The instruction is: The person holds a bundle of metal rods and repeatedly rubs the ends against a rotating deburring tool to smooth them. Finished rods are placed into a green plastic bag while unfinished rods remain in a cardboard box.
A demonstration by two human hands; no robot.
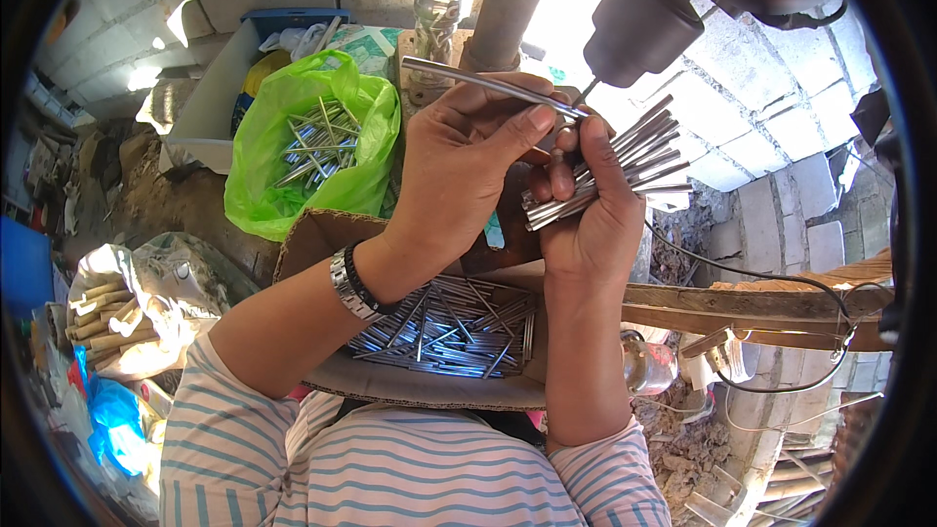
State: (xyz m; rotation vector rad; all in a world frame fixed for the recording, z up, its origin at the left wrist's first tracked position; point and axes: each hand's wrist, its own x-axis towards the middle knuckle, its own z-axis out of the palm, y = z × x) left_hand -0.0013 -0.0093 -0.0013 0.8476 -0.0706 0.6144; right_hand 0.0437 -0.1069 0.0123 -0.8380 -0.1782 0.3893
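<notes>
My left hand (467, 151) pinches one thin metal rod (468, 78), which slants from upper left down to my right fingertips. Wrapped round a bundle of similar metal rods (649, 151), my right hand (590, 205) also has its thumb and finger at the single rod's right end. Just above that end is the thin bit of a drill (586, 93) under its dark chuck (644, 27); I cannot tell whether rod and bit touch. Below my wrists, a cardboard box (439, 388) holds many metal rods (444, 332). More rods (320, 144) lie in a green plastic bag (376, 122) at the left.
A plastic jar with a red lid (444, 15) stands behind my left hand, near a metal post (512, 0). A white bin (200, 107) sits behind the green bag. At the right run a wooden beam (742, 312) and a black cable (752, 276). Block walls enclose the back.
</notes>
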